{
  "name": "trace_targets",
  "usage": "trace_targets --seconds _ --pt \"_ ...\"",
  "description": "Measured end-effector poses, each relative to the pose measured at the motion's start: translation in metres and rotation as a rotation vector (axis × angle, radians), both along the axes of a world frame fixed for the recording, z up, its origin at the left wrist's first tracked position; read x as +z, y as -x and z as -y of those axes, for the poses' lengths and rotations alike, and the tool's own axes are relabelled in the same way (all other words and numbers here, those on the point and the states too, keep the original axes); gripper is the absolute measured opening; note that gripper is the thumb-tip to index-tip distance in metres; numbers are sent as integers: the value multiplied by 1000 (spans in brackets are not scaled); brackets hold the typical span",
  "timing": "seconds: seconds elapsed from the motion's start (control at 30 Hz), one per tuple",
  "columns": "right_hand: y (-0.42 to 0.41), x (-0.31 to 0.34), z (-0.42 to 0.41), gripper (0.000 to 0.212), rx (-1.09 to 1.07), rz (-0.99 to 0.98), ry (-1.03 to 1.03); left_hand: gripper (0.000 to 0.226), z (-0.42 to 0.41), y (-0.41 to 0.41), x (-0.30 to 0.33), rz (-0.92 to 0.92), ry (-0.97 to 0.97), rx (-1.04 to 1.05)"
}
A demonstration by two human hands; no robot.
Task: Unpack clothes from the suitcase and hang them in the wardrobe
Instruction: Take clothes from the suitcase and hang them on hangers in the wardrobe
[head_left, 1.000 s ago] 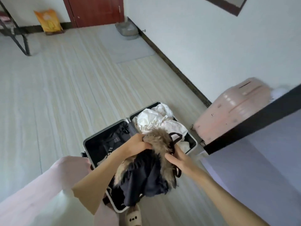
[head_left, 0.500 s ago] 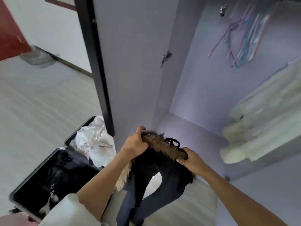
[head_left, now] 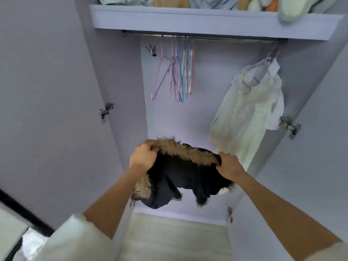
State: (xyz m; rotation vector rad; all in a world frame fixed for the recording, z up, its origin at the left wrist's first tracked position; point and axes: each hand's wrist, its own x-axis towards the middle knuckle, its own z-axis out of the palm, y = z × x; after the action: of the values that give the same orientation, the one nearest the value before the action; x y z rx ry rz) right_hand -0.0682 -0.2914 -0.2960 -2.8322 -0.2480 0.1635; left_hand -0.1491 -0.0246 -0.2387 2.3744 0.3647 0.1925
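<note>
A black jacket (head_left: 185, 174) with a tan fur trim hangs between my two hands in front of the open lilac wardrobe (head_left: 56, 91). My left hand (head_left: 144, 155) grips the left end of the fur edge. At the right end, my right hand (head_left: 228, 163) grips the same edge. Several empty coloured hangers (head_left: 178, 72) dangle from the metal rail (head_left: 216, 37) above the jacket. Only a corner of the suitcase (head_left: 15, 245) shows at the bottom left, with white cloth in it.
A cream shirt (head_left: 248, 113) hangs on the rail at the right. The shelf (head_left: 188, 20) above the rail carries folded clothes. Both wardrobe doors stand open, with hinges (head_left: 105, 111) on the inner sides. Pale wooden floor lies below the wardrobe base.
My view has swung from the suitcase on the floor up into the wardrobe. Both hands have lifted the jacket out and spread its fur edge wide.
</note>
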Motion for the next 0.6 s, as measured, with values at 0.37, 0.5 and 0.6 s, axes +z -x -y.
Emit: trace_targets --seconds 0.37,0.5,0.6 --pt "-65 95 -59 29 -98 32 -1205 45 -8 -127 21 -504 45 -547" --pt "-74 120 -75 8 -50 -225 -1649 85 -17 -162 8 -311 180 -474" --pt "-82 140 -76 24 73 -252 -1822 96 -13 -173 1 -370 385 -565"
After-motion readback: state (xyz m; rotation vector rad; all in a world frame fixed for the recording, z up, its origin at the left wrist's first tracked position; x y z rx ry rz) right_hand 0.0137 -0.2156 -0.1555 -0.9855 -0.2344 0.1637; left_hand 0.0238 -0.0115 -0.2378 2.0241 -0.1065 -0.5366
